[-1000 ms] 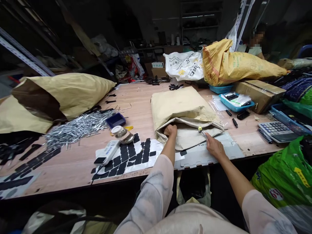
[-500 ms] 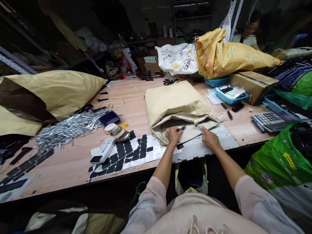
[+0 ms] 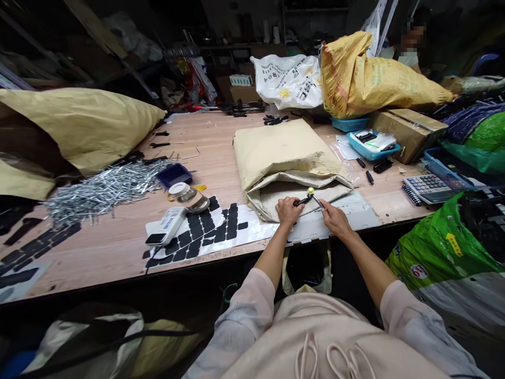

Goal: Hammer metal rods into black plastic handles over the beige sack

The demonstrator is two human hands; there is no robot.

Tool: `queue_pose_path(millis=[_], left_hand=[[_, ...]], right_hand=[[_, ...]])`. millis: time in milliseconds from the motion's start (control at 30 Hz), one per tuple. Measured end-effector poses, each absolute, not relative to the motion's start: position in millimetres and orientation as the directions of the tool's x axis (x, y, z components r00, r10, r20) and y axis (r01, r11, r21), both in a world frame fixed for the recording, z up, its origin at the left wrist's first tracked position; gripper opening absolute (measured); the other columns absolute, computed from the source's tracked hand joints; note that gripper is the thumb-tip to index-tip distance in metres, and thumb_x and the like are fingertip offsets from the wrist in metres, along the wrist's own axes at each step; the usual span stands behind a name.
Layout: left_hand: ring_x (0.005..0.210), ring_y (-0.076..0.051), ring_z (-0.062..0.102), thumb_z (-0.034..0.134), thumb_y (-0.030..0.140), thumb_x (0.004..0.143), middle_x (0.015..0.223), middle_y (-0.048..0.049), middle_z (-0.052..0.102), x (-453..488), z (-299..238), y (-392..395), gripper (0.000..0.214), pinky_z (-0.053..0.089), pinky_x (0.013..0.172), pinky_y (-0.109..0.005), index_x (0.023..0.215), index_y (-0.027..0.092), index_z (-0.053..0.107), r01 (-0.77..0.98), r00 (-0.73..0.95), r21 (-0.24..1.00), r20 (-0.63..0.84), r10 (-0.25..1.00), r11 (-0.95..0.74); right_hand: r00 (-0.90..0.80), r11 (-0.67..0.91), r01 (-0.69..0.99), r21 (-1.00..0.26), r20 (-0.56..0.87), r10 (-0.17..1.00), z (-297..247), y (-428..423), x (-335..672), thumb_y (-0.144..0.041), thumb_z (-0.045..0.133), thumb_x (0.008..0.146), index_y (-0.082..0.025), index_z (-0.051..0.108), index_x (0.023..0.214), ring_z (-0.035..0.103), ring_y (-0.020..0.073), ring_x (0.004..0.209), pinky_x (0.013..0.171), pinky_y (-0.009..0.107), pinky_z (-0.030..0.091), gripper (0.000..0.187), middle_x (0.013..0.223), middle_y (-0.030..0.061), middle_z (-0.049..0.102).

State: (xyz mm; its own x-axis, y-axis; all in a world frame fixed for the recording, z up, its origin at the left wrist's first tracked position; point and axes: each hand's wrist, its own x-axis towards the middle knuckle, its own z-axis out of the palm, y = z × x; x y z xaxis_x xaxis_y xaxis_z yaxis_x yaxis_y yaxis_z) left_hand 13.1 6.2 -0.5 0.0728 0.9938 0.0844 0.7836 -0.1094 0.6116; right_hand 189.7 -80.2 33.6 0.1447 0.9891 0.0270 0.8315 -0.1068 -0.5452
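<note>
one dark piece [image 3: 303, 201] is clamped by the left hand [image 3: 289, 211]; at its three o'clock, a yellow-tipped rod [image 3: 316, 200] is gripped by the right hand [image 3: 336, 220].

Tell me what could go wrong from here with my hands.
The small black piece in your left hand might slip and drop into the beige sack, whose mouth gapes just beyond. Your right hand holds the silver rod with its yellow-green tip close to the left, so a slip might knock it.
</note>
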Motion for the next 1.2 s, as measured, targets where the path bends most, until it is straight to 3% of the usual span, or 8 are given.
queue_pose_path(millis=[200, 400, 600, 800, 1033, 1200], left_hand=[[0.111, -0.026, 0.049, 0.075, 0.038, 0.08, 0.103, -0.0009, 0.069, 13.6, -1.9, 6.6, 0.017, 0.033, 0.097, -0.04, 0.095, 0.033, 0.073, 0.772, 0.079, 0.625, 0.085, 0.993, -0.115], [0.111, -0.026, 0.048, 0.075, 0.039, 0.08, 0.103, -0.001, 0.069, 14.0, -1.8, 6.5, 0.016, 0.033, 0.096, -0.041, 0.094, 0.032, 0.073, 0.771, 0.073, 0.627, 0.086, 0.994, -0.111], [0.111, -0.026, 0.048, 0.075, 0.039, 0.08, 0.104, -0.0013, 0.068, 15.0, -0.6, 6.0, 0.016, 0.033, 0.097, -0.041, 0.093, 0.029, 0.072, 0.764, 0.074, 0.637, 0.074, 0.995, -0.104], [0.111, -0.025, 0.048, 0.074, 0.038, 0.08, 0.105, -0.0004, 0.069, 15.7, 1.2, 5.6, 0.018, 0.033, 0.097, -0.04, 0.095, 0.03, 0.073, 0.765, 0.063, 0.638, 0.068, 0.996, -0.091], [0.109, -0.025, 0.049, 0.074, 0.036, 0.079, 0.101, -0.0013, 0.069, 14.4, -0.1, 3.3, 0.015, 0.034, 0.095, -0.04, 0.093, 0.028, 0.073, 0.765, 0.072, 0.633, 0.096, 0.993, -0.117], [0.104, -0.023, 0.052, 0.076, 0.036, 0.078, 0.091, 0.0, 0.07, 12.5, 4.3, 2.3, 0.015, 0.034, 0.094, -0.039, 0.09, 0.028, 0.073, 0.735, 0.132, 0.646, 0.161, 0.978, -0.205]], right_hand=[[0.126, -0.078, 0.846, -0.527, 0.055, 0.99, 42.5, -81.9, 175.9, -0.029, 0.042, 0.1, -0.028, 0.05, 0.147, 0.065, 0.024, 0.113, 0.092, 0.031, 0.05, 0.049, 0.129, 0.0041, 0.069], [0.122, -0.135, 0.878, -0.459, -0.059, 0.991, 48.0, -80.8, 172.6, -0.032, 0.044, 0.099, -0.032, 0.052, 0.146, 0.068, 0.0257, 0.101, 0.083, 0.032, 0.05, 0.048, 0.113, 0.0048, 0.075], [0.054, -0.046, 0.869, -0.493, 0.002, 0.999, 48.1, -85.6, 164.5, -0.03, 0.042, 0.099, -0.03, 0.051, 0.147, 0.068, 0.0245, 0.101, 0.084, 0.03, 0.049, 0.049, 0.118, 0.0051, 0.073], [0.087, -0.109, 0.885, -0.453, -0.069, 0.994, 49.8, -81.2, 167.9, -0.033, 0.041, 0.1, -0.031, 0.051, 0.146, 0.067, 0.024, 0.097, 0.08, 0.03, 0.047, 0.047, 0.111, 0.0049, 0.074], [0.205, -0.205, 0.959, -0.196, -0.018, 0.979, 51.1, -50.8, 193.4, -0.03, 0.041, 0.101, -0.029, 0.049, 0.148, 0.063, 0.0274, 0.101, 0.08, 0.034, 0.043, 0.047, 0.109, 0.0104, 0.072], [0.176, -0.171, 0.975, -0.142, 0.02, 0.984, 29.0, -45.3, 199.4, -0.029, 0.037, 0.103, -0.028, 0.042, 0.15, 0.062, 0.0253, 0.101, 0.081, 0.033, 0.042, 0.048, 0.111, 0.0098, 0.07]])
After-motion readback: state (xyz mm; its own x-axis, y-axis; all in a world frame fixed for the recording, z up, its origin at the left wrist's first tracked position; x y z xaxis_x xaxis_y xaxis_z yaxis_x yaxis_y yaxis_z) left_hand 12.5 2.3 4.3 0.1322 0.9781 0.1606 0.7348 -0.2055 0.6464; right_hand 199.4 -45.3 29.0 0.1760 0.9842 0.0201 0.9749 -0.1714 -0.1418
